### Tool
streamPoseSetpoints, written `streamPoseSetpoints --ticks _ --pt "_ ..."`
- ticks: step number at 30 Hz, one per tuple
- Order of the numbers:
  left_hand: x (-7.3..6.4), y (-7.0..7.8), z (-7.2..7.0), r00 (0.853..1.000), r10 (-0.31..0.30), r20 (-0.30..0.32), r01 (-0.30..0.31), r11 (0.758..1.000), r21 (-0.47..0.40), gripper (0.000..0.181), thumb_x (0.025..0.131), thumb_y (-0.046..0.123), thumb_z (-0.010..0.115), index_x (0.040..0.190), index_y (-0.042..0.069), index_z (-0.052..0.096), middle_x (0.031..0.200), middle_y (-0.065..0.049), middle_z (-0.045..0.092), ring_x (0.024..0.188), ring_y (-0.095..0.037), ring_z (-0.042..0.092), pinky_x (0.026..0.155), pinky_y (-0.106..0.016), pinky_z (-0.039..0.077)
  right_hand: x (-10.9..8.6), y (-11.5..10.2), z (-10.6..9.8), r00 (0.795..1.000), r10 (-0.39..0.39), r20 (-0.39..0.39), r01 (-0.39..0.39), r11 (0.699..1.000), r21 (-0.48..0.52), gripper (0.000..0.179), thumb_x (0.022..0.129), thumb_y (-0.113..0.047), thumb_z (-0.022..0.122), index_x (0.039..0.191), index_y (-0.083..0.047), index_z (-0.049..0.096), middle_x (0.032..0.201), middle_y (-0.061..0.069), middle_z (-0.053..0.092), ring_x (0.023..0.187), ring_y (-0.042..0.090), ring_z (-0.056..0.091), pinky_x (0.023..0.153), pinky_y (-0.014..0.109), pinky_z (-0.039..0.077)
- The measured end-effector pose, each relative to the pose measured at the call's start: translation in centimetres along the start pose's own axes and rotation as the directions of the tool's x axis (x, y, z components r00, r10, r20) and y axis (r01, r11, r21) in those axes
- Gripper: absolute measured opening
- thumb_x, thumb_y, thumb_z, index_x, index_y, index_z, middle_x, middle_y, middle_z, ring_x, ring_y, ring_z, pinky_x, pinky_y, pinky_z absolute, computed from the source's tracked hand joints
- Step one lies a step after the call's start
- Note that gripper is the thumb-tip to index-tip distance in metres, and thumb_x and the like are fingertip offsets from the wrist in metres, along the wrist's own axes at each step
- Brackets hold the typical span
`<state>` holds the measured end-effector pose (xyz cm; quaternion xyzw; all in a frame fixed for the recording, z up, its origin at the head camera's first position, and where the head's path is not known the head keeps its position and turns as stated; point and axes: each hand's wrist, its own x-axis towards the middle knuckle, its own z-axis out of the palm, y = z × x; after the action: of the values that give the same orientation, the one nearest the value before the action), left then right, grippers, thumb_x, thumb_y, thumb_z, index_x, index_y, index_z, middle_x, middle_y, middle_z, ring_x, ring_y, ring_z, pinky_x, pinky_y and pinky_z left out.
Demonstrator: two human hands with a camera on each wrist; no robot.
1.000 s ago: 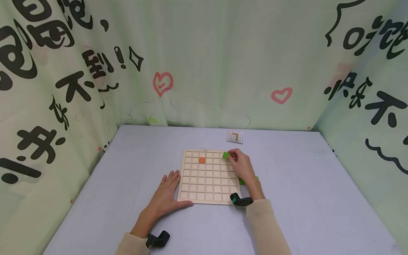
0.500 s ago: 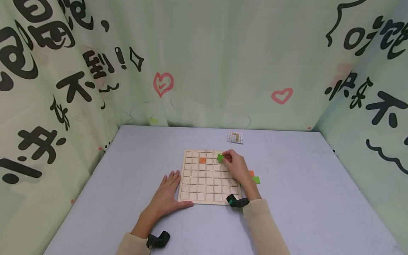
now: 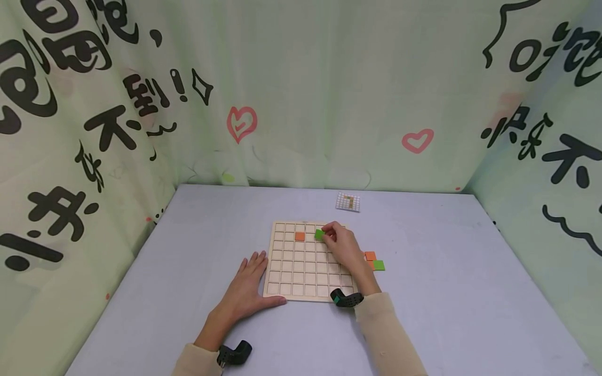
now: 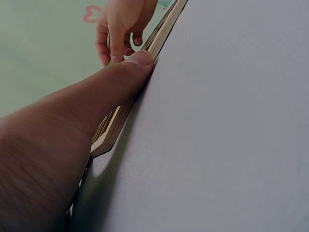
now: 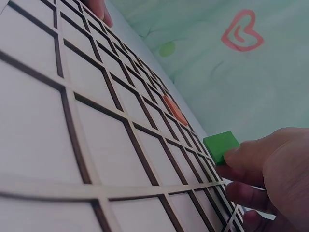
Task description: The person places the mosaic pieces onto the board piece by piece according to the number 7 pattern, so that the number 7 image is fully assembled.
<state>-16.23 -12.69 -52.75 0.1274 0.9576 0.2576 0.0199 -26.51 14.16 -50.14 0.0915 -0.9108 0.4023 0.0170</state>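
Note:
A wooden grid board [image 3: 298, 266] lies on the table, with one orange square tile [image 3: 299, 236] set in a cell of its second row from the back. Between thumb and fingertips, my right hand [image 3: 342, 245] pinches a green square tile [image 5: 221, 145], close over the board's back rows and to the right of the orange one. My left hand [image 3: 249, 284] rests with spread, straight fingers at the board's front left corner. In the left wrist view its thumb [image 4: 140, 59] lies along the board's front edge.
Loose orange tiles [image 3: 370, 256] and a green tile [image 3: 379, 265] lie on the table [image 3: 447, 292] right of the board, partly behind the right wrist. A small card with a coloured grid pattern [image 3: 348, 201] stands behind the board. Printed curtains [image 3: 324, 104] hang around the table.
My right hand has moved left over the board's back rows with the green tile, uncovering the loose tiles at the right. The left hand has stayed in place.

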Motion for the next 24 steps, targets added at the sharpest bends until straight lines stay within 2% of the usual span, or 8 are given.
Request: streamPoseSetpoints --ticks 10,24 --pt "0.0 0.1 0.1 1.000 -0.004 -0.002 0.004 1.000 0.006 0.115 0.071 0.072 0.074 0.154 0.001 0.036 0.164 -0.013 0.033 0.156 -0.030 0.021 0.129 -0.050 0.018 0.1 -0.3 0.8 1.000 -0.030 0.002 0.030 1.000 -0.005 0.018 0.101 -0.015 0.058 0.117 -0.008 0.065 0.097 0.007 0.067 0.078 0.017 0.055 0.070 0.030 0.048" --pt "0.0 0.2 -0.1 1.000 -0.010 -0.002 0.010 1.000 0.015 0.115 0.071 0.071 0.075 0.154 0.001 0.036 0.164 -0.013 0.032 0.156 -0.030 0.021 0.129 -0.049 0.017 0.3 -0.3 1.5 0.999 -0.044 -0.013 0.043 0.999 -0.030 0.018 0.100 -0.016 0.061 0.117 -0.010 0.066 0.102 0.007 0.070 0.083 0.017 0.059 0.074 0.033 0.051"
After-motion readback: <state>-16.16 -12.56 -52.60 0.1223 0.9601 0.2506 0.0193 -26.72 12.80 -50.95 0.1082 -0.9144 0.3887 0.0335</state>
